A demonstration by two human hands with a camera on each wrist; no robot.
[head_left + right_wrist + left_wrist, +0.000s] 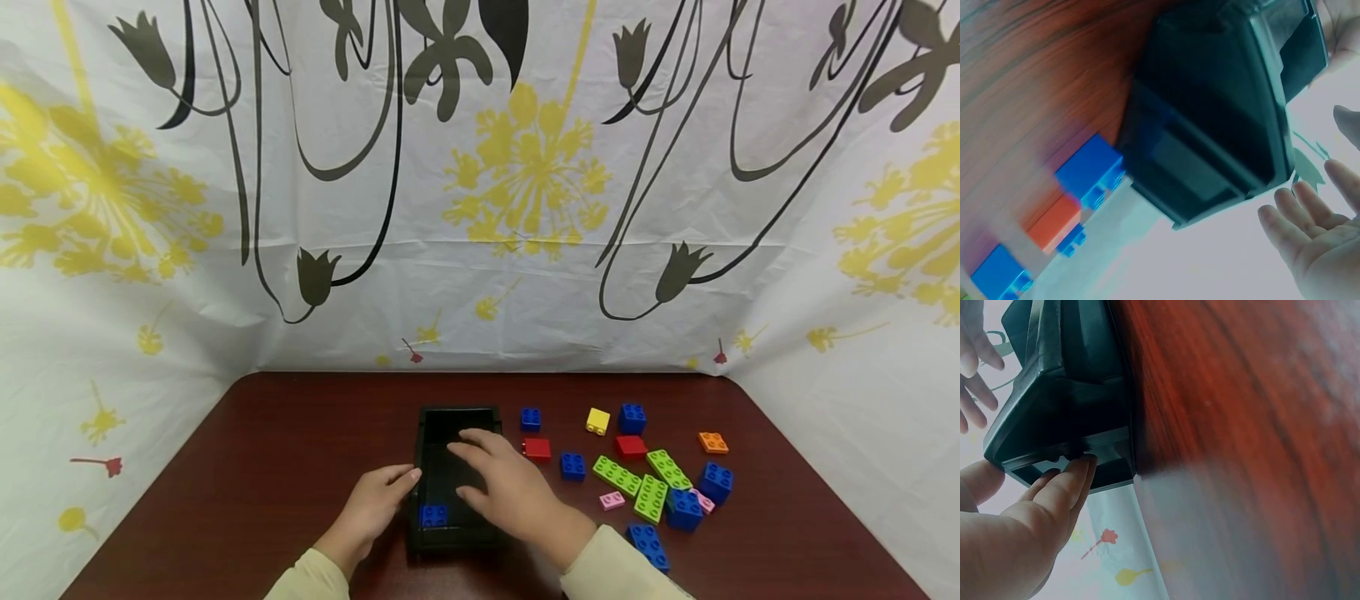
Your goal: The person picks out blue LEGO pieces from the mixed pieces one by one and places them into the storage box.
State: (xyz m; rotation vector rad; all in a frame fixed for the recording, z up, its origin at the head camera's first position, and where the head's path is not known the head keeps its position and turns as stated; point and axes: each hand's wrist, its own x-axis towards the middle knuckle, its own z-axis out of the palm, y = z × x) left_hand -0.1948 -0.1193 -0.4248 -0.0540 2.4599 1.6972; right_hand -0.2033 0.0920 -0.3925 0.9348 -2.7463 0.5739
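Sleeves: cream cuffs at the near edge of the head view, one on each forearm.
Left hand (372,508): rests against the left wall of the black tray (417,467), fingers nearly straight, tips on the rim; the left wrist view shows the same fingertips (1079,470) touching the tray's edge. Not grasping anything.
Right hand (504,487): hangs over the tray's interior, palm down, fingers spread and relaxed; empty, as the right wrist view confirms (1316,250).
Black tray: sits on the dark red table (262,467), centre-near, long axis running near to far.
Tray contents: one blue brick (432,516) in the near left corner; the rest of the floor is partly hidden by the right hand.
Loose bricks, right of tray: red brick (537,449) just beside the tray's right wall; small blue brick (530,419) further back; yellow brick (597,421), orange plate (712,442), two long green bricks (617,476), pink plates and several more blue ones, scattered.
Progress (judgement): early. One brick is seen in the tray, and well over a dozen remain on the table.
Backdrop: floral cloth on three sides.
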